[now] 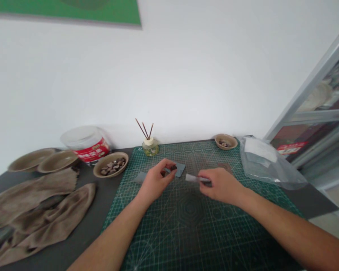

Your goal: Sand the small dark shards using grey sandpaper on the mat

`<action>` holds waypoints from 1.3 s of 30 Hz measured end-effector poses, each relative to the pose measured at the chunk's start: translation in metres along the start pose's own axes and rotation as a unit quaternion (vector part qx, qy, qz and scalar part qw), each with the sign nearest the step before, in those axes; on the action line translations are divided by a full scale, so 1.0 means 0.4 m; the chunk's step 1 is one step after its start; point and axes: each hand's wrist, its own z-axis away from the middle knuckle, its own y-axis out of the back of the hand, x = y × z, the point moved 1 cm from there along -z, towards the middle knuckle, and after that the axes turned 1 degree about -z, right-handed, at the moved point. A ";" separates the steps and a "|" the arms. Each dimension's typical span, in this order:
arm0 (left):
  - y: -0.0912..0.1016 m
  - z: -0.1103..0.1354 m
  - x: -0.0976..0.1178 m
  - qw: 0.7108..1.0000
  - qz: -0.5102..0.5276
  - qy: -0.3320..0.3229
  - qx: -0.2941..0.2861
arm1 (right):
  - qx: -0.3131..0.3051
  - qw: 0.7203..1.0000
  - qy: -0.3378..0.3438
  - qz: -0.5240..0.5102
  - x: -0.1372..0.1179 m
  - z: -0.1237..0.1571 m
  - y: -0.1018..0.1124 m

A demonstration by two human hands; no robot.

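Observation:
Both my hands rest over a green cutting mat (186, 222). My left hand (156, 180) is closed in a pinch on a small dark piece, too small to name, held against a grey square sheet (181, 169). Another grey sheet (140, 177) lies just left of that hand. My right hand (220, 184) is closed around a folded grey strip (192, 178) whose end points left toward the other hand. The two hands are a short way apart.
A bowl of small stones (110, 165) sits left of the mat, two empty bowls (45, 160) and a lidded tub (86, 143) behind it. Brown cloths (42, 207) lie at left. A reed diffuser (149, 146), a small bowl (226, 142) and a plastic bag (265, 163) stand at the back.

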 end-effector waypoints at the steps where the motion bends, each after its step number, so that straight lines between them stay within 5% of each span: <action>1: -0.002 0.000 0.000 1.000 0.005 0.001 0.003 | -0.018 1.000 0.018 -0.008 -0.009 0.004 -0.003; 8: -0.002 0.000 -0.003 0.998 0.051 0.021 0.036 | 0.034 0.982 -0.026 -0.184 -0.030 -0.030 0.015; 10: -0.001 0.001 -0.004 0.997 0.068 0.029 0.037 | 0.035 0.945 -0.051 -0.320 -0.029 -0.054 0.015; 15: -0.008 0.006 -0.010 0.993 0.106 0.043 0.023 | 0.018 0.796 -0.065 -0.601 -0.026 -0.099 -0.036; 22: -0.008 0.001 -0.015 0.986 0.156 0.054 -0.006 | 0.018 0.719 -0.051 -0.693 -0.003 -0.092 -0.077; 25: -0.008 -0.001 -0.005 0.985 0.162 0.054 -0.025 | 0.031 0.732 -0.064 -0.678 0.008 -0.087 -0.085; 35: -0.025 0.016 0.001 0.982 0.150 0.080 -0.078 | 0.071 0.858 -0.028 -0.507 -0.021 -0.072 -0.088; 39: -0.027 0.019 0.003 0.979 0.168 0.079 -0.083 | 0.114 0.883 -0.002 -0.456 -0.017 -0.067 -0.078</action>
